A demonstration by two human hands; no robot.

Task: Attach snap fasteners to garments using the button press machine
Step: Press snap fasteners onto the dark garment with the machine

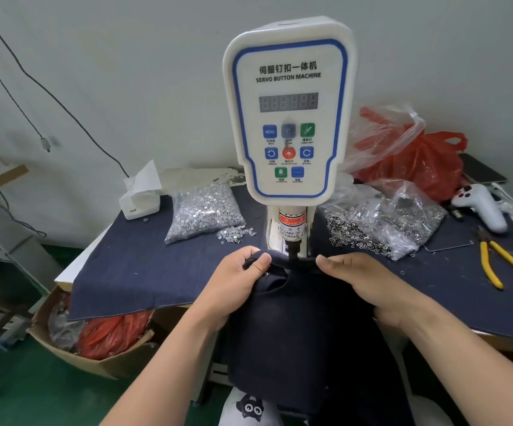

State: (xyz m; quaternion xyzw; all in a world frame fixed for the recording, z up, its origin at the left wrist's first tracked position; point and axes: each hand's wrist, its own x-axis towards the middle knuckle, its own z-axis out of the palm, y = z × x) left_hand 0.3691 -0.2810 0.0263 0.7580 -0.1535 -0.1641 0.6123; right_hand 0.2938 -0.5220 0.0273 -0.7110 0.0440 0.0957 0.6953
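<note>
A: The dark navy fabric garment (304,327) hangs from the table edge down toward the person's lap, its top hem stretched sideways under the white servo button press machine (289,112).

B: So the hem's long axis runs left to right?

A: Yes, across the black punch tip (292,254), which stands between the two hands and just above the cloth.

B: And the hands?

A: The left hand (236,281) clutches a bunched fold of the hem, thumb on top. The right hand (362,284) pinches the hem on the other side, thumb laid flat along it.

B: Which is nearer the punch?

A: Both thumbs sit close; the right seems marginally nearer, though the dark cloth makes that hard to judge.

B: Is a snap seated?

A: I cannot tell; a small glint shows by the left thumb.
</note>
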